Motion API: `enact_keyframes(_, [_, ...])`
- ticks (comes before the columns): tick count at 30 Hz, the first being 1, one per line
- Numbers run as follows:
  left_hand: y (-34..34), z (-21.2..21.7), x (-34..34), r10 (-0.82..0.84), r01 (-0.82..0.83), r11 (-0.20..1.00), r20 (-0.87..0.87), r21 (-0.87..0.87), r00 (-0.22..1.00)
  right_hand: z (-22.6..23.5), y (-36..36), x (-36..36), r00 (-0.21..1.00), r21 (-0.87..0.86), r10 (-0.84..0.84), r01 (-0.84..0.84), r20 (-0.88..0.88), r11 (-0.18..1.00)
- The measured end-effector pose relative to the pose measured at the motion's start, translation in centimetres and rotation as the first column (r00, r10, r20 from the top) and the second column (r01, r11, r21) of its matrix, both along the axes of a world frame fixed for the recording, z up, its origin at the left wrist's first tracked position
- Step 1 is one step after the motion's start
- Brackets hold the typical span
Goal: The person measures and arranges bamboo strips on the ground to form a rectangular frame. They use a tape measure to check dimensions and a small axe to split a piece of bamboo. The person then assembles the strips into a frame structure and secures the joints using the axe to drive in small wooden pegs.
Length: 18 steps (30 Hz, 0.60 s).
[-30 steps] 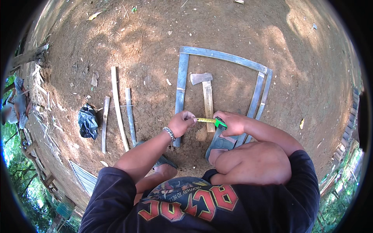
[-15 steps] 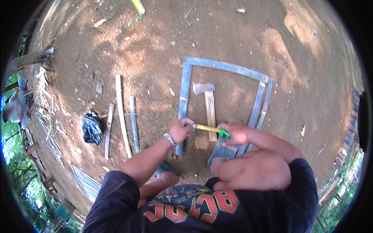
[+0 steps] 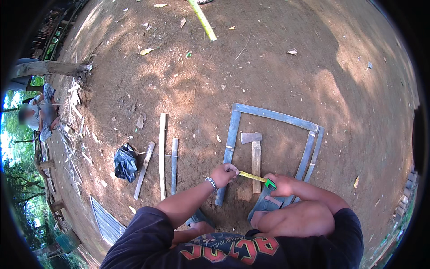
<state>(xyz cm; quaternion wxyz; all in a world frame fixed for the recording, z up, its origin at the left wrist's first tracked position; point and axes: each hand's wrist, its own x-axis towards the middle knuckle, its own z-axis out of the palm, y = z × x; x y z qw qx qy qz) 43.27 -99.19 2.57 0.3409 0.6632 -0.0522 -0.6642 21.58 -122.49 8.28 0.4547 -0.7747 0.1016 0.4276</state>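
Note:
A short length of yellow blade stretches between my hands from a green tape measure (image 3: 270, 184). My left hand (image 3: 224, 176) pinches the blade's free end, while my right hand (image 3: 282, 184) grips the case. Below the blade lies a hatchet (image 3: 256, 157), its head away from me and its wooden handle toward me. Around it, grey-blue slats form a three-sided outline: a far slat (image 3: 275, 117), a left slat (image 3: 230, 152) near my left hand, and a right slat (image 3: 306, 154) with another slat (image 3: 316, 152) close beside it. My sandalled foot (image 3: 264, 204) is just under my right hand.
Left of the outline lie a grey slat (image 3: 174, 166), a long pale slat (image 3: 162, 157), a shorter slat (image 3: 144, 170) and a black plastic bag (image 3: 125, 162). A yellow-green strip (image 3: 202, 20) shows at the top. A person (image 3: 40, 112) sits at the far left near a log (image 3: 53, 68).
The view has tilted, so the ground things and my hands appear lower and farther right. More of the yellow-green strip shows. Both hands keep their hold on the tape measure.

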Motion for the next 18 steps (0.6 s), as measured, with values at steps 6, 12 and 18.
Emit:
enact_keyframes(6, [0.0, -0.3, 0.3, -0.04, 0.04, 0.999, 0.02, -0.009, 0.999, -0.1, 0.4, -0.2, 1.0, -0.046, 0.02, -0.02, -0.002, 0.999])
enact_keyframes(12, [0.3, -0.6, 0.0, -0.011, 0.014, 0.999, 0.072, -0.047, 0.997, -0.4, 0.5, -0.3, 1.0, -0.032, 0.015, -0.014, 0.018, 0.999])
enact_keyframes(18, [-0.1, -1.2, 0.2, -0.11, 0.112, 0.994, 0.059, -0.022, 0.992, -1.1, 0.7, -0.5, 1.0, -0.012, -0.008, 0.009, 0.017, 1.0])
